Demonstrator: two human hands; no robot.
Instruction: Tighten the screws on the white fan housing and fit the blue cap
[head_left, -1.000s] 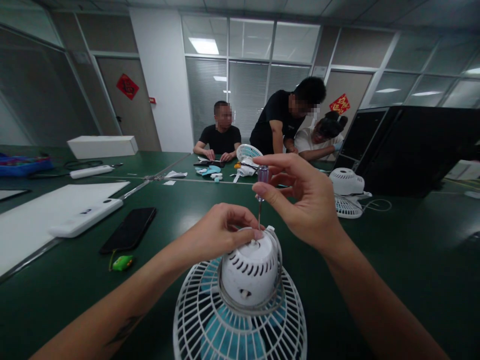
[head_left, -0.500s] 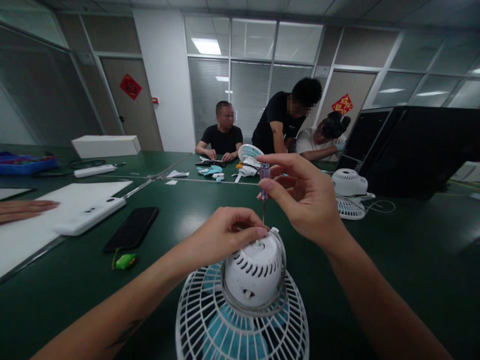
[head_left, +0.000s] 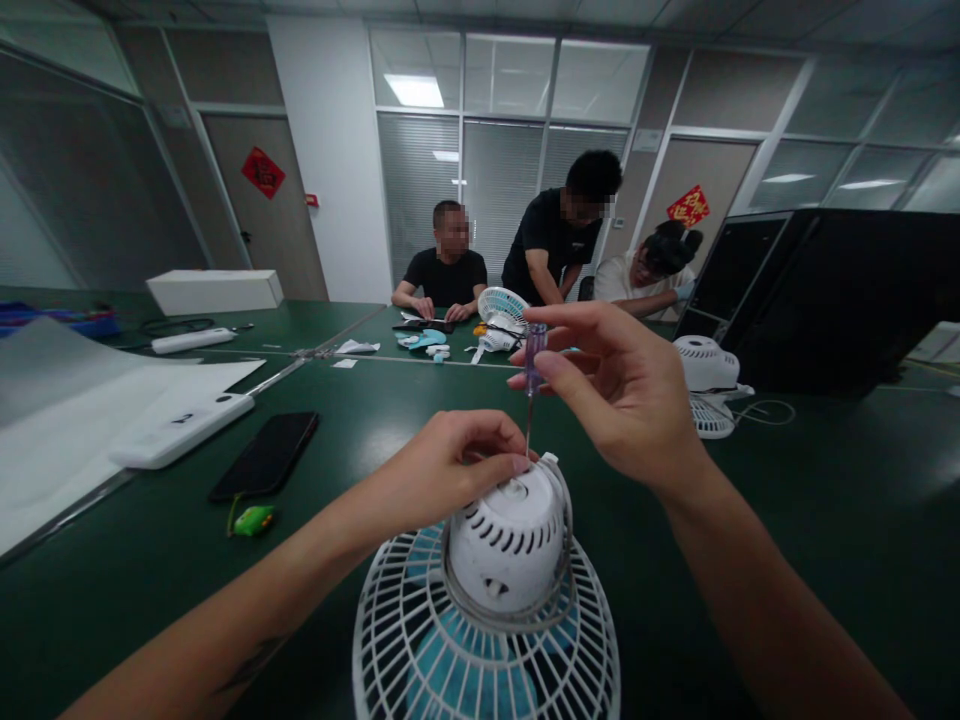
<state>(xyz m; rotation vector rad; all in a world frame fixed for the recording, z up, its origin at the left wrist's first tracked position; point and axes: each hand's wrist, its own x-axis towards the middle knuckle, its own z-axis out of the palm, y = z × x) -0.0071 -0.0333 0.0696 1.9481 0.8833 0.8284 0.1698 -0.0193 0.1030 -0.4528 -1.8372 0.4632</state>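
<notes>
A white fan lies face down in front of me, its round motor housing on top and blue blades showing through the grille. My left hand is closed at the housing's top, thumb on the upper face and fingers curled behind it; what the fingertips touch there is partly hidden. My right hand holds a screwdriver upright by its clear purple handle, between thumb and fingers. The shaft runs down beside my left thumb to the top of the housing, its tip hidden. A grey cord is wound around the housing.
A black phone with a green charm and a white power strip lie left, beside white sheets. Another fan stands right, near a large black case. Three people work across the green table, around fan parts.
The screwdriver and my right hand have shifted slightly, the fingers turning a little. At left, another person's hand has gone from view and a white sheet has lifted. The standing person has moved left.
</notes>
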